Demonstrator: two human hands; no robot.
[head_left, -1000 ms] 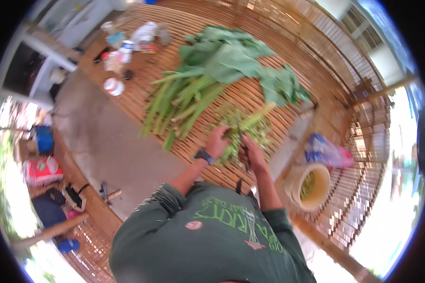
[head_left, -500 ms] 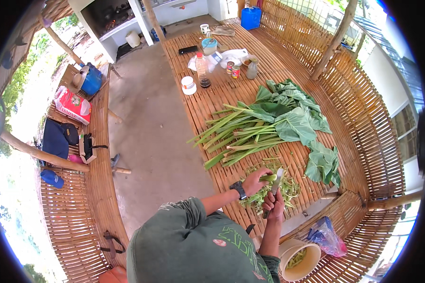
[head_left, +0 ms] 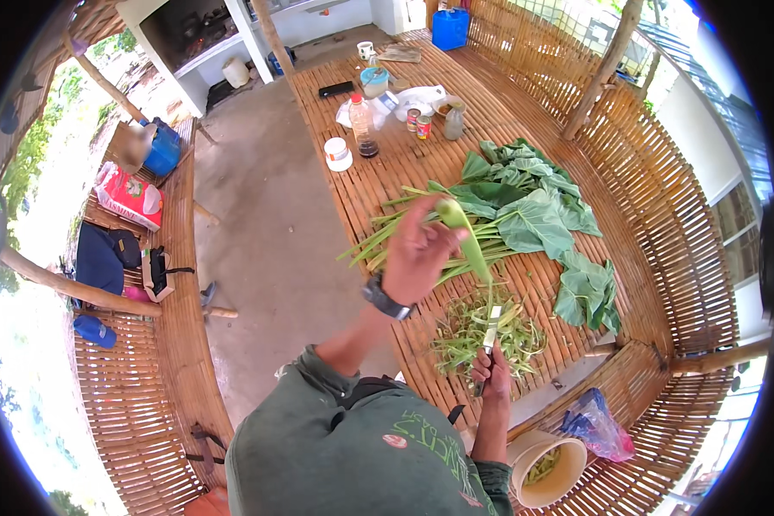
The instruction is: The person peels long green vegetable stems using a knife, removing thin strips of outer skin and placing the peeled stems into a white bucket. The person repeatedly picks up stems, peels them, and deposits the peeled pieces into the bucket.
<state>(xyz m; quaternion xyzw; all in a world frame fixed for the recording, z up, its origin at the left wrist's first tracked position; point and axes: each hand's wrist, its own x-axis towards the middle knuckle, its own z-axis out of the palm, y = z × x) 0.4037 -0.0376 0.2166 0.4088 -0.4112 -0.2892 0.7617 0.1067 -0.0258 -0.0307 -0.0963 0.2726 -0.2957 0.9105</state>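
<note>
My left hand (head_left: 421, 254), wearing a dark watch, is raised over the bamboo table and grips a thick green stalk (head_left: 469, 245) slanting down to the right. From the stalk's lower end a thin strip reaches toward the knife (head_left: 493, 322). That knife is in my right hand (head_left: 492, 374), its blade pointing away from me. Below both hands spreads a heap of green peelings (head_left: 464, 337). Beyond lies a bundle of long green stalks (head_left: 378, 245), partly hidden behind my left hand, with broad leaves (head_left: 529, 219) resembling taro.
A bucket (head_left: 576, 471) with cut green pieces stands at lower right, beside a plastic bag (head_left: 598, 430). Farther along the table (head_left: 335, 112) are a bottle (head_left: 363, 129), white tub (head_left: 338, 155), cans (head_left: 423, 127) and a jar (head_left: 455, 122). A slatted bench (head_left: 176, 284) runs along the left.
My left hand has lifted away from the knife, up and to the left, with the green stalk. My right hand has dropped slightly and still holds the knife.
</note>
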